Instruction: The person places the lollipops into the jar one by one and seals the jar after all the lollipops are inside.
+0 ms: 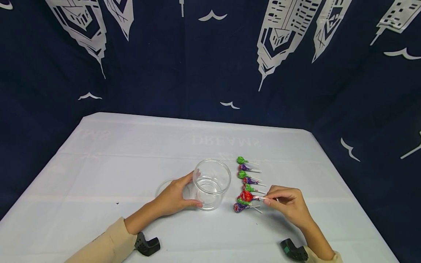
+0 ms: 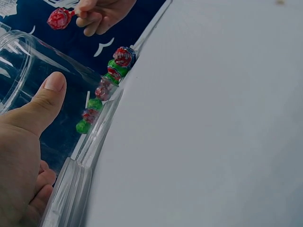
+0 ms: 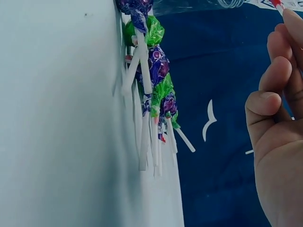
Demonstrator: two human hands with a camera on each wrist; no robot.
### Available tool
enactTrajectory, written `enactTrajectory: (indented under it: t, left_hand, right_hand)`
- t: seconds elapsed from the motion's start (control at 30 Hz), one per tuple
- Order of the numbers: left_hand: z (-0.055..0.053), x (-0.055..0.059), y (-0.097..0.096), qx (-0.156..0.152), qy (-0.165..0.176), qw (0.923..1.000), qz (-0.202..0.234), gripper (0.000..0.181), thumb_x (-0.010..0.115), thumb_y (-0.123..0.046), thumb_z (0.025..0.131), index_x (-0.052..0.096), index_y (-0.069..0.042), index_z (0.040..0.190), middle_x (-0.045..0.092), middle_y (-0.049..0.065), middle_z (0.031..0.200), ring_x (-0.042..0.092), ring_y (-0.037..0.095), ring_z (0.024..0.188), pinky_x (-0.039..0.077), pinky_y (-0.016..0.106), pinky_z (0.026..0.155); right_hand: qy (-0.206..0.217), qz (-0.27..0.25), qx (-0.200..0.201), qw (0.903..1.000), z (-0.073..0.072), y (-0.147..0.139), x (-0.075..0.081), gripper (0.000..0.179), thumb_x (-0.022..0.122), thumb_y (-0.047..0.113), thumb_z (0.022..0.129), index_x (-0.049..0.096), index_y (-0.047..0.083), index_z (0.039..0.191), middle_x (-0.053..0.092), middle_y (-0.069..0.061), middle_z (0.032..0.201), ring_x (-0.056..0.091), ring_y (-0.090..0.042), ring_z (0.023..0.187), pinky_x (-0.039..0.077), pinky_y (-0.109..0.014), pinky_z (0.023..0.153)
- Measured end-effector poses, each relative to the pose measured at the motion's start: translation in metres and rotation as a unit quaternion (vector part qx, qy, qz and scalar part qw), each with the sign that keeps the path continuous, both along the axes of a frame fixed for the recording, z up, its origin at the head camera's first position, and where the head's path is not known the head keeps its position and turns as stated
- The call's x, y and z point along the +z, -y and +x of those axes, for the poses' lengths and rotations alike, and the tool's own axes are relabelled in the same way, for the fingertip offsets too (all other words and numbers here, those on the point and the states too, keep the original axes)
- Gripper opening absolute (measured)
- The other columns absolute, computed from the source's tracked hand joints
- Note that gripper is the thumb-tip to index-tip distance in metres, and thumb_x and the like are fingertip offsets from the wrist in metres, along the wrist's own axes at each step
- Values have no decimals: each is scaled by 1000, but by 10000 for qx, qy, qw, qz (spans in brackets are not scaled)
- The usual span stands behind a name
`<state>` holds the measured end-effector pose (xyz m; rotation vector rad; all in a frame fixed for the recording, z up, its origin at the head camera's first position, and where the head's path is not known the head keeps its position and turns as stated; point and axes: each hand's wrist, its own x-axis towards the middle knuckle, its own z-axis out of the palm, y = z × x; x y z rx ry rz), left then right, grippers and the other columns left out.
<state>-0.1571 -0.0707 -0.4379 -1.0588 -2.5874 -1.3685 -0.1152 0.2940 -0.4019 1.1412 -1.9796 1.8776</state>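
A clear jar [image 1: 212,182] stands upright on the white table, its round mouth uncovered. My left hand [image 1: 174,197] holds it from the left, thumb [image 2: 45,104] against the near side and fingers partly hidden behind. To its right, my right hand [image 1: 287,202] pinches the white stick of a red-wrapped lollipop [image 1: 246,196]. In the left wrist view this red lollipop [image 2: 59,19] is up above the table, apart from the jar. Below it, a row of green and purple lollipops [image 1: 242,174] lies on the table, sticks pointing right.
Beside the jar, a clear round lid [image 1: 161,187] lies partly behind my left hand. The white tablecloth [image 1: 98,175] reaches back to a dark blue curtain [image 1: 184,73] with white building prints. A small dark speck [image 1: 117,203] is on the cloth at left.
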Motion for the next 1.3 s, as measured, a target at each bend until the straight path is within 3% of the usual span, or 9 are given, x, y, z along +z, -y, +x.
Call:
enactTrajectory:
  t: [0.3, 0.53, 0.8, 1.07, 1.3]
  left_hand:
    - [0, 1, 2, -55, 19, 10000, 56, 99, 86, -39, 75, 35, -2, 151, 55, 10, 142, 49, 30, 132, 40, 51, 107]
    - [-1, 0, 2, -90, 23, 9999, 69, 99, 87, -37, 74, 35, -1, 151, 54, 10, 142, 49, 29, 132, 41, 50, 107]
    - [-2, 0, 3, -56, 20, 10000, 21, 100, 86, -38, 75, 35, -1, 151, 54, 12, 143, 49, 31, 131, 41, 50, 107]
    - [-2, -1, 3, -48, 38, 10000, 27, 99, 86, -38, 75, 35, -1, 151, 51, 12, 145, 47, 30, 133, 40, 50, 108]
    - [-2, -2, 2, -2, -69, 10000, -3, 99, 88, -36, 74, 36, -1, 151, 53, 12, 143, 49, 29, 132, 42, 49, 107]
  right_hand:
    - [-126, -94, -153, 9998, -7, 7, 16, 30, 62, -32, 73, 74, -10, 89, 71, -11, 82, 55, -17, 69, 39, -30, 49]
    - [-229, -172, -107, 9995, -14, 16, 25, 32, 62, -31, 74, 74, -7, 91, 71, -11, 83, 57, -17, 70, 42, -29, 52]
    - [-235, -264, -133, 9993, -22, 26, 28, 28, 62, -29, 76, 74, -9, 91, 71, -9, 84, 57, -16, 72, 41, -26, 51]
    - [-183, -303, -107, 9993, -27, 40, 32, 8, 68, -14, 85, 73, -10, 89, 71, -9, 84, 57, -16, 72, 46, -24, 55]
    - [-151, -387, -17, 9991, -32, 51, 33, 13, 68, -15, 85, 75, -6, 91, 72, -7, 86, 59, -15, 75, 52, -21, 64]
